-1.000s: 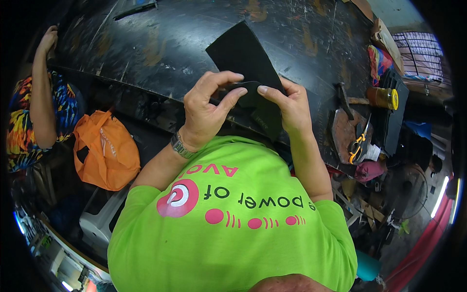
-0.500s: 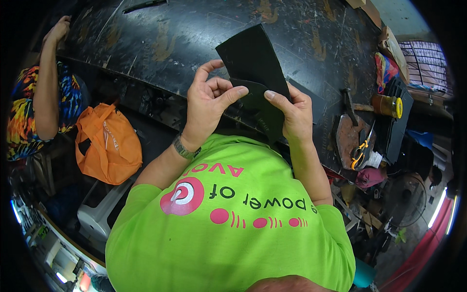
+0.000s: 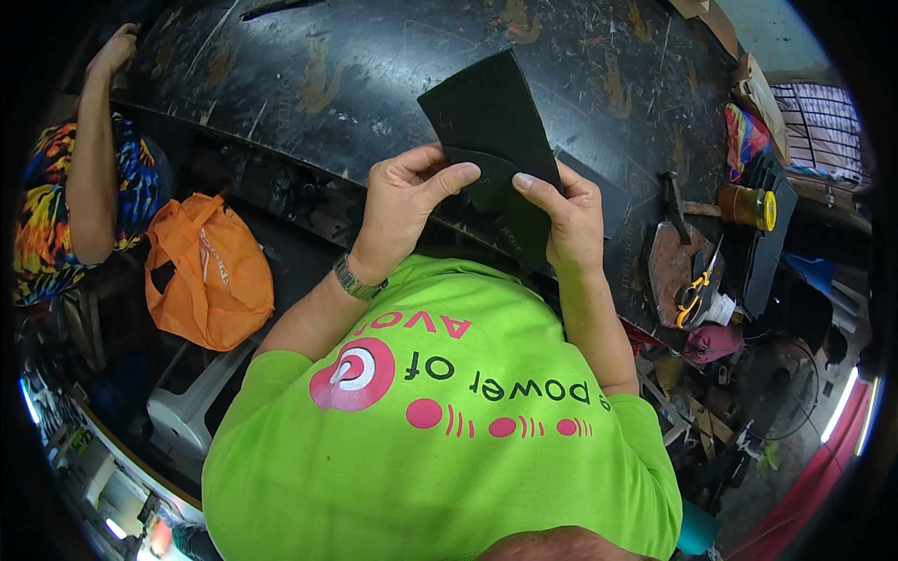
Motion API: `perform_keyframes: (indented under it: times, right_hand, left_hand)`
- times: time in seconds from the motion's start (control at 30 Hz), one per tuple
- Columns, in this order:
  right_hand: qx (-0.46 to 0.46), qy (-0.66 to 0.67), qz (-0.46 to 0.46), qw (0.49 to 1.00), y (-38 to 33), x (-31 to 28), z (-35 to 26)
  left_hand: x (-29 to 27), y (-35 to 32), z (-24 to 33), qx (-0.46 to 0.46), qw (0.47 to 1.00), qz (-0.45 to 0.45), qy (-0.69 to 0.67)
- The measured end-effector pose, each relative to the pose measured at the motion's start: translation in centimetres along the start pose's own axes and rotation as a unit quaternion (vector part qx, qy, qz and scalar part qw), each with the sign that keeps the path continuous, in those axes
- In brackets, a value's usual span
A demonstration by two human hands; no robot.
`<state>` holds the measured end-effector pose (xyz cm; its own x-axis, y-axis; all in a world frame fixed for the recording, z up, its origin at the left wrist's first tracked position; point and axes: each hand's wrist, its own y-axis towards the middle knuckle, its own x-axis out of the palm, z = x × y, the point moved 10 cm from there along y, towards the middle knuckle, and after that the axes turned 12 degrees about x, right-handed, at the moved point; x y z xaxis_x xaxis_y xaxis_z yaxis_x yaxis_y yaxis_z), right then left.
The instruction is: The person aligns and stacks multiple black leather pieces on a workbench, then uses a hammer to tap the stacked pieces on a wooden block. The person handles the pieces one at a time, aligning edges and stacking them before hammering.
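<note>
Between my hands, above the near edge of the table, is a flat black sheet piece (image 3: pixel 496 103) with a smaller curved black piece (image 3: pixel 488 182) lying over its lower part. I cannot tell whether they are leather or foam. My left hand (image 3: pixel 409 187) pinches the left edge where the two overlap, thumb on top and fingers behind. My right hand (image 3: pixel 567 208) grips the right side, its thumb pressed on the smaller piece and its fingers hidden behind. Another dark flat piece (image 3: pixel 599 196) lies on the table beyond my right hand.
The scuffed black table (image 3: pixel 346 103) spreads ahead. To the right are a hammer (image 3: pixel 675 206), a yellow-lidded jar (image 3: pixel 748 207), orange-handled scissors (image 3: pixel 690 297) on a brown slab (image 3: pixel 666 271), and stacked black sheets (image 3: pixel 772 234). An orange bag (image 3: pixel 210 276) sits left, near another person's arm (image 3: pixel 91 178).
My left fingers, raised and spread before, have closed behind the edge of the black pieces. The pieces have shifted very slightly; my right hand keeps its grip.
</note>
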<state>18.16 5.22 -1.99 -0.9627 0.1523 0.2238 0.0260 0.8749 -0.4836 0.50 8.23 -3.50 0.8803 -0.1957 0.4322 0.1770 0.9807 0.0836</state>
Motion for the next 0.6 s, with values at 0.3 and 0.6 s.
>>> perform_keyframes:
  times: [0.3,0.6]
  right_hand:
    - [0.014,0.011,-0.007,1.000,0.17,0.14,0.20]
    - [0.087,-0.156,-0.067,0.982,0.03,0.68,-0.69]
  left_hand:
    - [0.19,-0.11,-0.37,0.017,0.999,-0.003,-0.028]
    - [0.23,0.14,-0.26,0.048,0.999,0.008,-0.013]
